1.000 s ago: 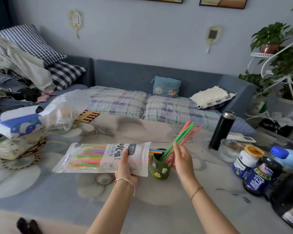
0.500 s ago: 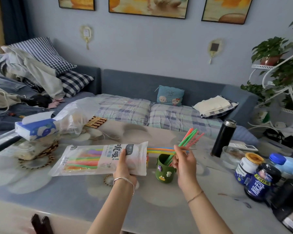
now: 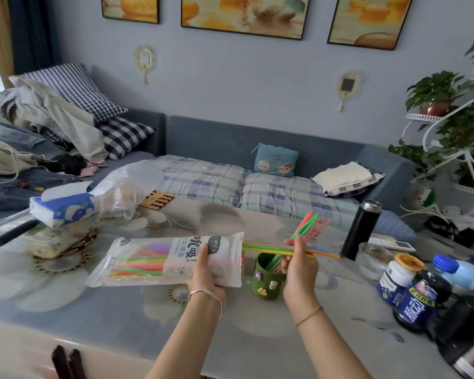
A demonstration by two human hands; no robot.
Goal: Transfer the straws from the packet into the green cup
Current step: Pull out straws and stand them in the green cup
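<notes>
Head view: my left hand (image 3: 207, 272) grips the packet (image 3: 164, 259); my right hand (image 3: 298, 265) pinches straws (image 3: 274, 248) lying crosswise between both hands, directly above the green cup (image 3: 268, 280), right hand nearer.

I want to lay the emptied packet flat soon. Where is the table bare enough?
Bare tabletop runs along the near edge, below the white straw packet and left of the green felt cup. The right side is crowded with dark jars and a black flask.
</notes>
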